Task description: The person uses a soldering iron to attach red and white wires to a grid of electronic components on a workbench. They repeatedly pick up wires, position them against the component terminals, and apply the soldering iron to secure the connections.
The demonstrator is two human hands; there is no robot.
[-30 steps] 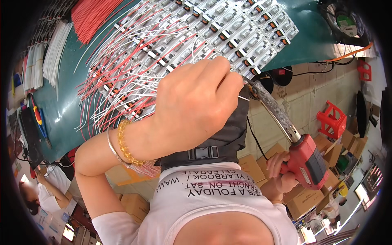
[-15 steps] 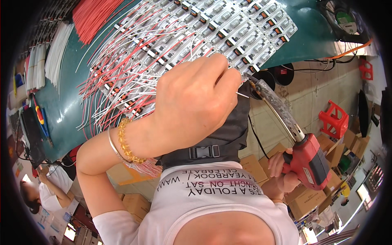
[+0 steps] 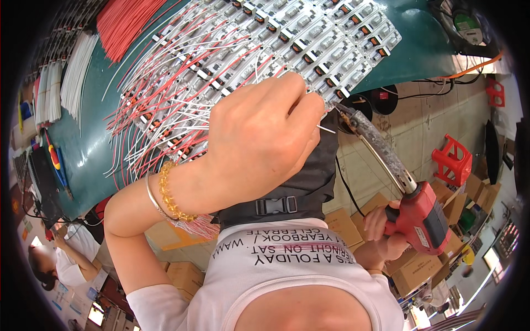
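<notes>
My left hand (image 3: 262, 138), with its bracelets at the wrist, is closed in a pinch over the near edge of a panel of small circuit boards (image 3: 326, 47). A white wire (image 3: 327, 130) pokes out beside its fingers; the fingertips themselves are hidden behind the hand. My right hand (image 3: 382, 234) grips a red and black soldering gun (image 3: 424, 220). Its long metal barrel slants up to the left, and the tip is at the panel's near corner, close to my left fingers. Many red and white wires (image 3: 182, 105) fan out from the panel's left part.
Bundles of red wires (image 3: 124, 27) and white wires (image 3: 79, 77) lie on the green table mat (image 3: 91, 165). Pliers (image 3: 53, 156) rest at the left. A solder spool (image 3: 466, 25) stands far right. A red stool (image 3: 451, 161) and cardboard boxes (image 3: 411, 270) are on the floor.
Almost nothing differs. My left hand has shifted very slightly left, and the soldering gun has moved a touch right and down. Both holds are the same.
</notes>
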